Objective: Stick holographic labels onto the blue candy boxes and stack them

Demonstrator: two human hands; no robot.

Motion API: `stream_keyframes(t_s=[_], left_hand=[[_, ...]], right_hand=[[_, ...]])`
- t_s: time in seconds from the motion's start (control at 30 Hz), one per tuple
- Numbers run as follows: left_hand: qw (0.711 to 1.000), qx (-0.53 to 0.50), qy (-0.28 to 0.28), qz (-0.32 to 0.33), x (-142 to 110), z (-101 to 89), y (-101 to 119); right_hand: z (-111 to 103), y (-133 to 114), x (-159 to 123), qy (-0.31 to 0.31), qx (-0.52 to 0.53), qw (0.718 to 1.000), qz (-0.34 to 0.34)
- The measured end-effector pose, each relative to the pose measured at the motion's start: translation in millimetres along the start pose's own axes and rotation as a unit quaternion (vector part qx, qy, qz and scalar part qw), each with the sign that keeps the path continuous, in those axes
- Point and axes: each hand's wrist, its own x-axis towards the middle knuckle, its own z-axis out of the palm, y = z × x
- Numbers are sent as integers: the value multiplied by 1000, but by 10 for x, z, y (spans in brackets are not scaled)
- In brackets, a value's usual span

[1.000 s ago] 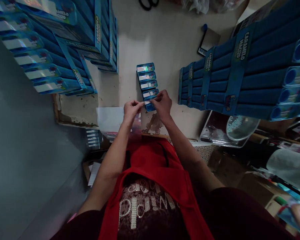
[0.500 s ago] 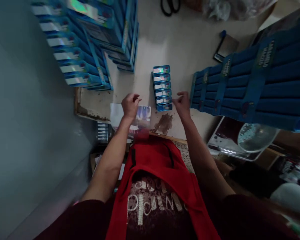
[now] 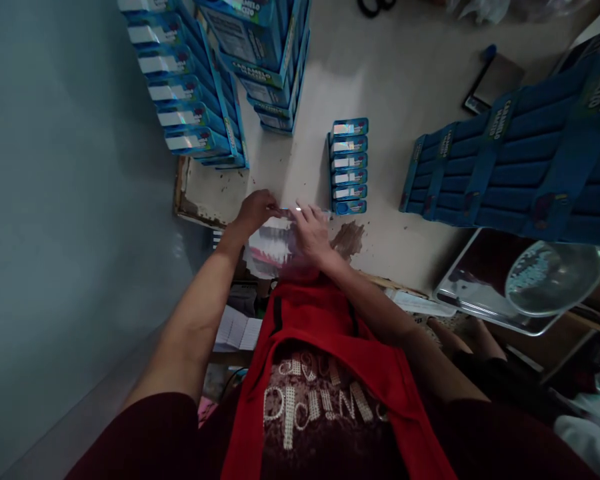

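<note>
Our left hand (image 3: 255, 208) pinches the glossy sheet (image 3: 269, 245) at the tabletop (image 3: 390, 87) edge, near-left of the middle box row (image 3: 350, 177), seemingly keeping it taut. Our right hand (image 3: 311, 231) lies over it; we cannot tell its grip.

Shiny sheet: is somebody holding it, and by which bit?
The left grip seems to pinch the sheet by its far edge. The right grip is at that edge too, but whether it's pinching can't be told.
</note>
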Motion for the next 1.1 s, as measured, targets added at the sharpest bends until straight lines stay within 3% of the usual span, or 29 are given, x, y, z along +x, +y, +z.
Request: stream_keyframes(t_s=[0.07,0.2,0.37,0.47,0.53,0.7,0.87,1.1], left_hand=[[1000,-8,8,17,-64,-73,65],[997,-49,64,13,-311,-317,112],[958,-209,158,-111,-666,-565,8],[920,-298,186,-177,-793,-608,-40],[897,-332,199,-212,-813,-595,-50],[857,-382,225,-264,-705,-476,-15],[847,-401,220,-272,-661,-401,49],[829,-399,265,-289,-659,-333,-5]], right_hand=[[13,-44,235,-44,-27,999,-4],[-35,24,520,-99,34,994,20],[-149,5,768,-123,59,990,-17],[-194,-134,974,-150,22,988,-43],[-210,-249,1067,-136,-24,988,-65],[-171,-519,996,-17,-94,989,-110],[60,-622,854,-61,-99,984,-133],[390,-470,630,-74,-96,980,-159]])
